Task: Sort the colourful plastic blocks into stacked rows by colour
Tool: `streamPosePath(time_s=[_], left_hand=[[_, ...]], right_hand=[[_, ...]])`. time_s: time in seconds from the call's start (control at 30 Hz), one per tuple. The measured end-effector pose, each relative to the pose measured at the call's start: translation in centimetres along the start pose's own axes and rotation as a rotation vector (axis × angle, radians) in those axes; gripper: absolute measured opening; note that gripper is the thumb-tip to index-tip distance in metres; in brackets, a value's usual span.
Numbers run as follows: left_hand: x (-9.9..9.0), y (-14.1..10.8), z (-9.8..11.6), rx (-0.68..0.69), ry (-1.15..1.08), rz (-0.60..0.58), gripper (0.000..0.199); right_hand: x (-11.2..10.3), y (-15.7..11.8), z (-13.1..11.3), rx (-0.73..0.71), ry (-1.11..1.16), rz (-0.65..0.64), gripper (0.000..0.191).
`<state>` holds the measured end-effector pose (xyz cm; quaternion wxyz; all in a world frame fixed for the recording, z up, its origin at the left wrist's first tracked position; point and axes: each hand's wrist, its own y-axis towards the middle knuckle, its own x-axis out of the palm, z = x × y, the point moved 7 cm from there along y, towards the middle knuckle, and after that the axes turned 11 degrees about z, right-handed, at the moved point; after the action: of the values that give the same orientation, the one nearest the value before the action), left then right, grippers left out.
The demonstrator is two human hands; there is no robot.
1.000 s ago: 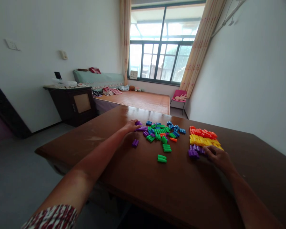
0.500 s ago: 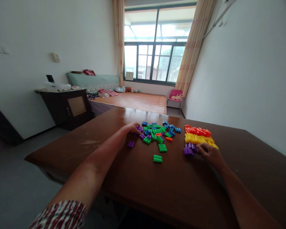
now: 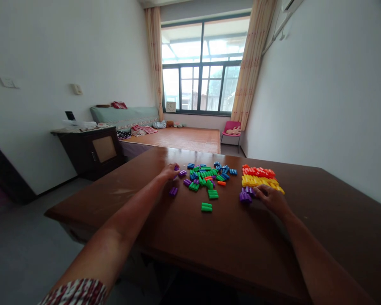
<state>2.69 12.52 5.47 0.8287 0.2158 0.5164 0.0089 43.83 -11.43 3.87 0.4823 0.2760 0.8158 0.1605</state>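
My left hand (image 3: 170, 172) is closed on a small purple plastic piece (image 3: 177, 168) at the left edge of a mixed pile. More purple pieces (image 3: 182, 173) lie just beside its fingers, and another purple piece (image 3: 173, 192) sits nearer to me. Over on the right, the fingers of my right hand (image 3: 270, 199) pinch the end of a group of purple pieces (image 3: 246, 196). That group lies directly in front of a row of yellow pieces (image 3: 262, 182), with a row of red pieces (image 3: 258, 171) behind. The right fingertips are partly hidden.
Green pieces (image 3: 213, 194) and blue pieces (image 3: 233, 171) make up much of the pile on the brown table (image 3: 178, 237). A green piece (image 3: 206, 207) lies apart, closer to me. Beyond the table stand a bed (image 3: 190, 137), a dark cabinet (image 3: 82, 152) and a pink chair (image 3: 231, 128).
My left hand has shifted slightly left, away from the pile, with a purple piece in its fingers. My right hand stays at the purple group. The camera view has tilted a little.
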Motion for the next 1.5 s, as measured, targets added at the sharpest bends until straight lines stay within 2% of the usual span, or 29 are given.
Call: streamPosePath(time_s=[0.23,0.33,0.43,0.53,0.6,0.67,0.7,0.77,0.83,0.97,1.1,1.17,1.27,1.33,1.4,1.5], left_hand=[[-0.6,-1.0,-0.3,-0.070,0.012,0.049,0.031],[-1.4,-1.4,1.1,-0.065,-0.054,0.128,0.028],[-1.2,-1.9,5.7,0.050,-0.230,0.136,0.027],[0.8,-3.4,12.2,0.127,-0.516,0.031,0.026],[2.8,-5.0,16.7,0.111,-0.795,-0.087,0.025],[5.1,-7.1,21.0,0.106,-1.031,-0.290,0.030],[5.9,-8.1,22.8,0.120,-1.105,-0.350,0.031],[7.0,-9.7,25.6,0.158,-1.182,-0.409,0.031],[7.4,-10.6,27.2,0.165,-1.231,-0.417,0.033],[7.3,-11.2,28.4,0.100,-1.343,-0.458,0.041],[7.0,-11.1,28.5,0.053,-1.340,-0.517,0.048],[6.8,-10.6,28.0,0.084,-1.263,-0.454,0.043],[6.3,-9.5,26.5,0.182,-1.043,-0.206,0.030],[6.4,-9.0,25.2,0.209,-0.895,-0.085,0.026],[7.2,-8.9,24.2,0.210,-0.788,-0.065,0.024],[8.4,-9.5,23.6,0.231,-0.694,-0.090,0.024]], right_hand=[[-0.2,0.2,-0.2,-0.031,-0.015,0.057,0.044],[-0.3,0.3,-0.7,-0.042,0.000,0.064,0.043],[-0.3,0.3,-1.7,-0.052,0.024,0.068,0.041],[0.0,0.1,-3.4,-0.083,0.114,0.047,0.035],[0.0,-0.2,-4.9,-0.118,0.214,0.030,0.033],[-0.2,-0.4,-6.3,-0.162,0.330,0.011,0.041],[-0.4,-0.5,-6.9,-0.184,0.387,-0.001,0.047],[-0.8,-0.6,-7.8,-0.224,0.465,-0.037,0.054],[-1.2,-0.6,-8.2,-0.254,0.491,-0.067,0.049],[-2.0,-0.3,-8.1,-0.274,0.458,-0.068,0.040],[-2.5,0.0,-6.7,-0.234,0.356,-0.053,0.039],[-2.9,0.3,-5.0,-0.156,0.324,-0.049,0.040],[-3.7,1.0,-1.7,-0.022,0.272,0.033,0.046],[-3.6,1.2,0.3,0.052,0.205,0.078,0.046],[-2.7,1.3,1.2,0.081,0.143,0.070,0.042],[-1.2,1.3,0.9,0.034,0.115,0.045,0.041]])
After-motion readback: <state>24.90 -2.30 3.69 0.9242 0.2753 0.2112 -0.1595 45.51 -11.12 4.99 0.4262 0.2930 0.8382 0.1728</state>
